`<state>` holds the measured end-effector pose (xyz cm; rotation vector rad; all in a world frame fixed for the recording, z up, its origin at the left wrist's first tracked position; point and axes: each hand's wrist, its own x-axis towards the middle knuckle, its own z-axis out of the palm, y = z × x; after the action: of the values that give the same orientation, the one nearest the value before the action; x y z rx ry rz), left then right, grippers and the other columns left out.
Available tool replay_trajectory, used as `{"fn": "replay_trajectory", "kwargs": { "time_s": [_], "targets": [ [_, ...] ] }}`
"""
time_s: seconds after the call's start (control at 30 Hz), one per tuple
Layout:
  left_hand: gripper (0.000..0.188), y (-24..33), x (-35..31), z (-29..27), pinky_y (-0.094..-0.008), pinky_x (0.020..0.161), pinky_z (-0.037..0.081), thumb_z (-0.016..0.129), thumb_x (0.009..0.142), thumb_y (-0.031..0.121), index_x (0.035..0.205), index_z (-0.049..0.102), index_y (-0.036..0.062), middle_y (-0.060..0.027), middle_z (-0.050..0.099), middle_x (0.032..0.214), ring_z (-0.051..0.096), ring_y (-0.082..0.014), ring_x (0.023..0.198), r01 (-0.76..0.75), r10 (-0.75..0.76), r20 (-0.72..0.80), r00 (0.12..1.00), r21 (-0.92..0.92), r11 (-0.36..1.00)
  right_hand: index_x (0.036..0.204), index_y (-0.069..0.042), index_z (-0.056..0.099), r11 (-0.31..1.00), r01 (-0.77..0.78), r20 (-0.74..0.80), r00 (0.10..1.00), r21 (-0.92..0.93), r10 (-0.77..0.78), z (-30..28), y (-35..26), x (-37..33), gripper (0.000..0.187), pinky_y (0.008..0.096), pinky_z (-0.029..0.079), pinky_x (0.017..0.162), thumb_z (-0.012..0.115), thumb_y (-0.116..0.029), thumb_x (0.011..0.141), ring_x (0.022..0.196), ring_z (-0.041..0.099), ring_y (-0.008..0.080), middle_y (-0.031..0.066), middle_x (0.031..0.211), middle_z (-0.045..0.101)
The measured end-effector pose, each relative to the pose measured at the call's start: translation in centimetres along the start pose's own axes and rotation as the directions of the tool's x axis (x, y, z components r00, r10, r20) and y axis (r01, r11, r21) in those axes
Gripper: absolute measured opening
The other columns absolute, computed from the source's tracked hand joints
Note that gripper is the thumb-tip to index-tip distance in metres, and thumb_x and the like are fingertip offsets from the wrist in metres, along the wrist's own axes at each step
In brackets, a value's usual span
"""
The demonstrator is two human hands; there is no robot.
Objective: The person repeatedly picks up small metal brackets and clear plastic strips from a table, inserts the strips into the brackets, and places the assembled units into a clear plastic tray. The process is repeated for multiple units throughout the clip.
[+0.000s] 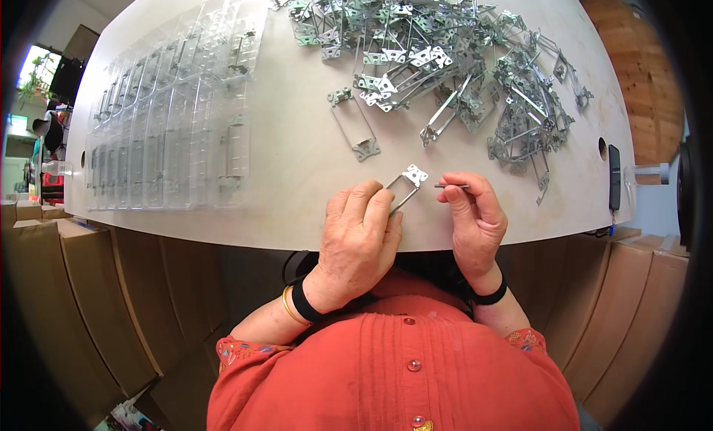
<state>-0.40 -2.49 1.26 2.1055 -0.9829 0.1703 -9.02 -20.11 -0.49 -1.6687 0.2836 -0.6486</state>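
My left hand (pixel 360 230) is closed around one end of a thin metal bracket frame (pixel 417 175), whose flat, punched end plate sticks out beyond the fingers to the right. Its other end is hidden in the hand. Just to the right, my right hand (pixel 475 219) pinches a short, thin dark metal pin (pixel 451 186) between thumb and forefinger, pointing at the bracket but apart from it. A similar rectangular metal frame (pixel 353 126) lies flat on the table, a little beyond my left hand.
A large tangled heap of metal frames (pixel 416 56) covers the back right of the white table (pixel 290 201). Stacked clear plastic trays (pixel 167 138) holding frames stand at the left. A dark oblong device (pixel 614 177) sits at the right edge. Cardboard boxes (pixel 85 282) flank me below.
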Motion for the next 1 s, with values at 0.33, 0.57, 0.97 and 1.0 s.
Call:
{"fn": "replay_trajectory", "kwargs": {
  "time_s": [0.33,0.57,0.97,1.0],
  "targets": [
    [0.023,-1.3,-0.7,0.3,-0.0424,0.091,0.049,0.082,0.087,0.006,0.108,0.074,0.0046,-0.0163,0.069,0.121,0.064,-0.0317,0.100,-0.061,0.061,0.009,0.998,0.019,0.998,0.124,0.004,0.071,0.999,-0.053,-0.013,0.999,-0.010,0.052,0.3,-0.1,0.1,0.018,0.0243,0.055,0.085,0.067,-0.001,0.107,0.092,0.067,0.0106,0.0078,0.114,0.069],
    [0.026,-1.1,-0.8,0.2,-0.0485,0.099,0.050,0.081,0.085,0.007,0.110,0.075,0.0039,-0.0219,0.069,0.129,0.066,-0.0380,0.112,-0.105,0.103,0.021,0.994,0.075,0.992,0.121,0.004,0.071,0.999,-0.042,-0.005,0.999,-0.020,0.041,0.2,-0.1,0.0,0.016,0.0247,0.055,0.085,0.067,0.001,0.106,0.092,0.067,0.0106,0.0074,0.114,0.069],
    [0.040,-1.4,-1.3,0.7,-0.0500,0.107,0.048,0.083,0.080,0.003,0.118,0.072,0.0027,-0.0147,0.072,0.128,0.065,-0.0359,0.118,-0.113,0.113,-0.017,0.993,0.008,0.994,0.119,0.002,0.072,0.995,-0.021,-0.029,0.999,-0.101,0.018,0.6,-0.2,0.1,0.014,0.0244,0.054,0.081,0.069,-0.001,0.105,0.089,0.066,0.0094,0.0057,0.109,0.070],
    [0.041,-1.4,-1.4,0.7,-0.0496,0.107,0.048,0.083,0.079,0.002,0.119,0.071,0.0027,-0.0140,0.072,0.127,0.066,-0.0353,0.118,-0.110,0.110,-0.025,0.994,-0.009,0.994,0.119,0.002,0.072,0.995,-0.024,-0.033,0.999,-0.101,0.021,0.6,-0.2,0.1,0.014,0.0244,0.054,0.081,0.070,-0.001,0.105,0.089,0.066,0.0094,0.0056,0.109,0.070]
  ]
}}
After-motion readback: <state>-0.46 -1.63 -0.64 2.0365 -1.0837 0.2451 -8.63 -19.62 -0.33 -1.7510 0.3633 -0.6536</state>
